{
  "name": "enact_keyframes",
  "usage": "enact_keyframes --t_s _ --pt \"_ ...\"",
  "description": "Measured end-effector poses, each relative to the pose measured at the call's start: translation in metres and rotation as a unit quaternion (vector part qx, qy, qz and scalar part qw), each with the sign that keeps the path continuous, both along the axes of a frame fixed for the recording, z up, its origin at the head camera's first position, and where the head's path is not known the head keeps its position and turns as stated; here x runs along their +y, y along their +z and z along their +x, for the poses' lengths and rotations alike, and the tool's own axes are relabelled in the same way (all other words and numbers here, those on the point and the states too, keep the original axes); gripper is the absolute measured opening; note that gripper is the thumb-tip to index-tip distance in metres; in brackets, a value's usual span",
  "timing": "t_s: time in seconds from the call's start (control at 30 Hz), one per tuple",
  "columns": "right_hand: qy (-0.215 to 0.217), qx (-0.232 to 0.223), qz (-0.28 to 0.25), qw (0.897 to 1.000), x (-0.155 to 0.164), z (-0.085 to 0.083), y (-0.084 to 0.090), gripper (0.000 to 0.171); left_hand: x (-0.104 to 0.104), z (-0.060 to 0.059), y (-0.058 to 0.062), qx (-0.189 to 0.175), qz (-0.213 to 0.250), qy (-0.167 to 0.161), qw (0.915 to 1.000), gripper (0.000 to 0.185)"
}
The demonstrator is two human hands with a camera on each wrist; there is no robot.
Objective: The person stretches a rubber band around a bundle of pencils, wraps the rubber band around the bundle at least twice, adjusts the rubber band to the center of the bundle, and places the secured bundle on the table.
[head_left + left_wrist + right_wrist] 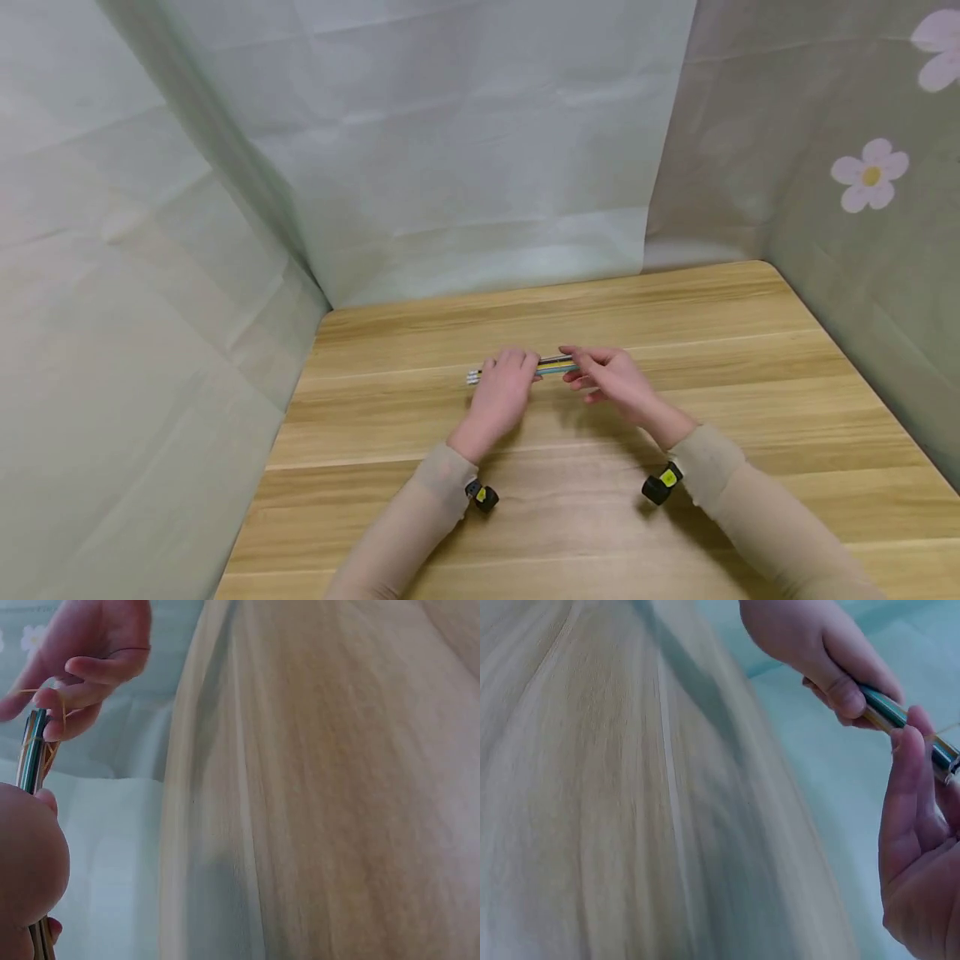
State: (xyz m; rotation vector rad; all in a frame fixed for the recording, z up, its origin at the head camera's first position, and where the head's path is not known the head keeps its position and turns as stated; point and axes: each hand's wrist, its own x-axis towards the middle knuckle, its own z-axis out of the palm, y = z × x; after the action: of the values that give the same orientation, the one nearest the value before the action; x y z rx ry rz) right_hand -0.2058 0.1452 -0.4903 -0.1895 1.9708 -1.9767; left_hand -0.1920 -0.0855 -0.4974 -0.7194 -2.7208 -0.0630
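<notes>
My left hand [501,392] grips the pencil bundle [556,365] over the bench [750,333] while my right hand [611,382] pinches the rubber band [51,718] at its end; next I judge another tight loop is needed.

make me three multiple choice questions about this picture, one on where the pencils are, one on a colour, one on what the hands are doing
1. Where is the pencil bundle?
A. Between both hands, over the table
B. Lying at the table's near edge
C. On the floor

2. What colour is the flower's middle on the right-hand sheet?
A. Red
B. Yellow
C. Blue

3. How does the left hand meet the bundle?
A. Flat on the table, apart from it
B. Fingers curled round it
C. Pointing at it

Answers:
1 A: the head view shows the bundle spanning from the left hand to the right hand above the table.
2 B: pale petals surround a yellow centre.
3 B: the right wrist view shows its fingers wrapped on the bundle.
</notes>
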Motion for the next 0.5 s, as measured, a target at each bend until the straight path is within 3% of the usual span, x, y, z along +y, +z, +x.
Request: enact_keyframes --t_s 0.1,0.23,0.5 --pt "0.008 0.045 0.077 0.996 -0.0019 0.0014 0.0013 0.053 0.0013 0.0044 0.0023 0.031 -0.050 -0.028 0.9979 0.018" --pt "0.024 0.080 0.137 0.987 -0.0036 0.0017 0.0012 0.047 0.0026 0.0072 0.0028 0.059 -0.084 -0.052 0.9934 0.012" --pt "0.021 0.092 0.114 0.989 -0.0103 0.0032 0.0016 0.046 0.0011 0.0090 0.0061 0.013 -0.041 -0.033 0.9985 0.014"
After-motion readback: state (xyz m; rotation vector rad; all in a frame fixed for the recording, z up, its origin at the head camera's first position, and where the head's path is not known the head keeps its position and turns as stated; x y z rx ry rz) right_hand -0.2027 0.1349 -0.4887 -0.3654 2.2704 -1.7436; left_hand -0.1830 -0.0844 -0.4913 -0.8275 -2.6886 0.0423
